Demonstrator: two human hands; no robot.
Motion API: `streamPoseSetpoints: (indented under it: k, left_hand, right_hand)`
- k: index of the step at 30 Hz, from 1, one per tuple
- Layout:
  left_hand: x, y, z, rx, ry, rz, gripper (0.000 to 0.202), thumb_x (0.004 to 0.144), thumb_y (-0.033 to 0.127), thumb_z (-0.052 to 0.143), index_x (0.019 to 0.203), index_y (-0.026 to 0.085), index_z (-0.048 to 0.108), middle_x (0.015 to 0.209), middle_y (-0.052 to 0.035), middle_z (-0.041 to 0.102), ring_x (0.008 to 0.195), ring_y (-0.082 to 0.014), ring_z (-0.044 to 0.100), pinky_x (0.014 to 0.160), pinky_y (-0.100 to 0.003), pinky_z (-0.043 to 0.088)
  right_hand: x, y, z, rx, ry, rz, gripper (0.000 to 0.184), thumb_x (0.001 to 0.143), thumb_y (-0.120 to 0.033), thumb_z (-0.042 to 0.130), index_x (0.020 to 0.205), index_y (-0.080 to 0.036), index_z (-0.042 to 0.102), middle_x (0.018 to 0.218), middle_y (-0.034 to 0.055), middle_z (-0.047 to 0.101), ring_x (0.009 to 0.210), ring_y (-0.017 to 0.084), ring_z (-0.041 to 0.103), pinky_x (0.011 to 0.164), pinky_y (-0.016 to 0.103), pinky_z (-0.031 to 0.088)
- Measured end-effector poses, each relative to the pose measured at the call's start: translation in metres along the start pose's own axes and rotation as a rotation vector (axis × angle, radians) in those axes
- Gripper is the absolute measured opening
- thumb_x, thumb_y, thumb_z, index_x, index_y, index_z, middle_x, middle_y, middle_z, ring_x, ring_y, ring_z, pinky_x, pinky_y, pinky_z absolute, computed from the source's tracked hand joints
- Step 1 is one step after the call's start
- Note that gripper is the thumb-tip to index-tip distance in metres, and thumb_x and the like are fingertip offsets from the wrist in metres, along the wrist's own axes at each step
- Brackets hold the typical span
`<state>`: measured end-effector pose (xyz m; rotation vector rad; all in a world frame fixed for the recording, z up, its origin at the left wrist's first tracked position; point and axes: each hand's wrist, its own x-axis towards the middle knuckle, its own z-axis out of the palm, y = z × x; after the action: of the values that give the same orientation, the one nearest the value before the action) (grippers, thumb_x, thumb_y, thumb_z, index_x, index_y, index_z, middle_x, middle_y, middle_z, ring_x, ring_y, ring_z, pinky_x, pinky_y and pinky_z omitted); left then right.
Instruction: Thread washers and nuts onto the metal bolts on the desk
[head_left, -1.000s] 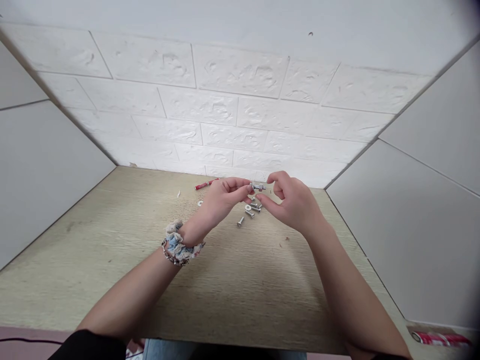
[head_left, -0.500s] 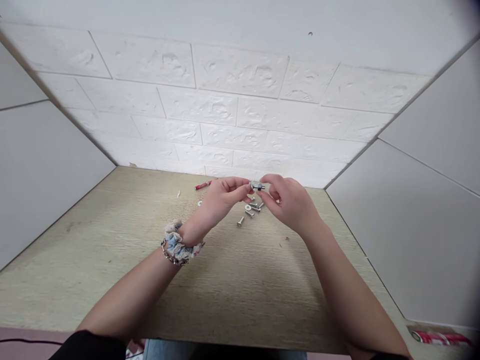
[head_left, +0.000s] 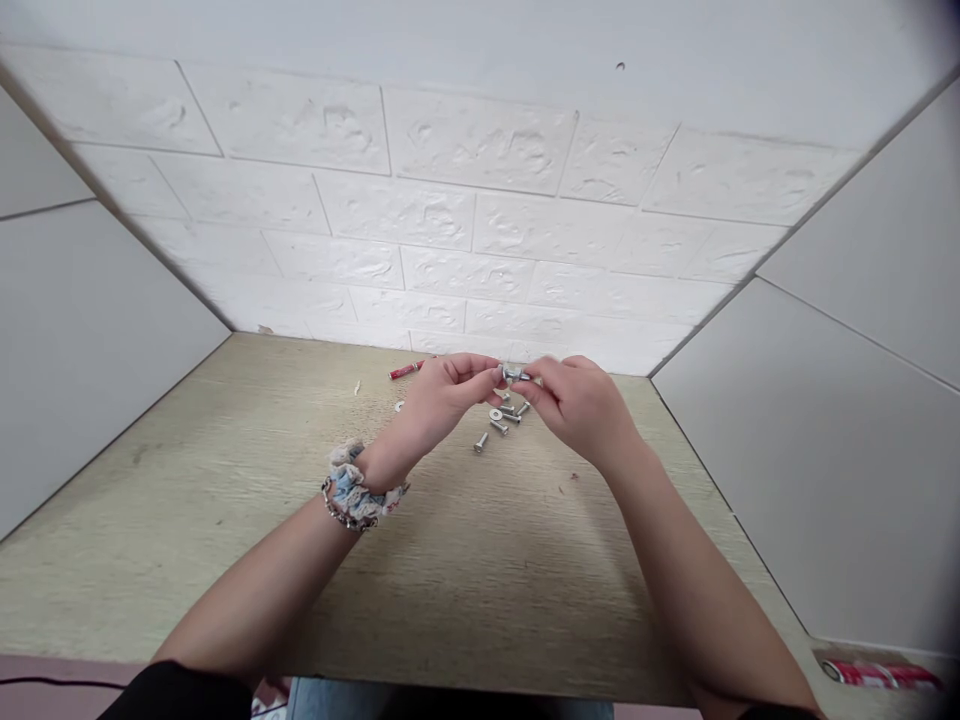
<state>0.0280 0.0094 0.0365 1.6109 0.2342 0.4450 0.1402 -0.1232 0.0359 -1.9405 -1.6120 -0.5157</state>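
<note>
Between my two hands, above the board, a silver bolt (head_left: 509, 375) lies sideways with a nut (head_left: 518, 375) on its shank. My left hand (head_left: 450, 392) is closed, pinching the bolt's left end between thumb and fingers. From the other side, my right hand (head_left: 574, 400) closes its thumb and forefinger round the nut and the bolt's right end, partly covering them. Below the hands on the wood lie several loose bolts (head_left: 481, 442) and a flat washer (head_left: 496, 414). Another washer (head_left: 399, 407) shows in part beside my left hand.
A red cylindrical thing (head_left: 406, 370) lies behind my left hand, partly covered by it. A small white scrap (head_left: 358, 387) is left of it. The wooden surface (head_left: 247, 470) meets a white brick-pattern wall (head_left: 435, 215). Another red cylinder (head_left: 881, 676) lies at the lower right.
My right thumb and forefinger have come together on the nut, where they stood apart round it before. My left hand keeps its hold and has barely moved.
</note>
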Motion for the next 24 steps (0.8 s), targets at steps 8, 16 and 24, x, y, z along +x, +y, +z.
streamPoseSetpoints:
  k: [8,16,24]
  left_hand:
    - [0.0004,-0.0009,0.0001,-0.013,0.000,0.002,0.018,0.075,0.029,0.061,0.080,0.012,0.065,0.070,-0.0023,0.064,0.061,-0.0077,0.056,0.065,-0.022,0.046]
    - [0.0004,-0.0013,0.0007,-0.017,0.002,-0.006,0.016,0.075,0.027,0.060,0.079,0.013,0.065,0.071,-0.0025,0.064,0.062,-0.0076,0.055,0.064,-0.021,0.045]
    - [0.0002,-0.0010,0.0011,-0.003,0.022,0.007,0.015,0.075,0.027,0.060,0.075,0.012,0.064,0.067,-0.0007,0.060,0.056,-0.0057,0.049,0.059,-0.020,0.040]
  right_hand:
    - [-0.0035,0.0031,-0.0006,0.012,0.024,-0.007,0.051,0.087,-0.058,0.025,0.059,-0.018,0.043,0.045,-0.0036,0.037,0.042,0.009,0.027,0.054,0.026,0.030]
    - [-0.0014,0.0026,0.0003,-0.036,0.047,-0.052,0.055,0.092,-0.047,0.020,0.051,-0.017,0.041,0.042,-0.0019,0.041,0.041,0.009,0.030,0.055,0.027,0.030]
    - [-0.0022,-0.0001,-0.0006,-0.024,0.148,-0.070,0.031,0.085,-0.047,0.042,0.081,-0.017,0.052,0.052,-0.0038,0.047,0.046,0.010,0.039,0.060,0.026,0.036]
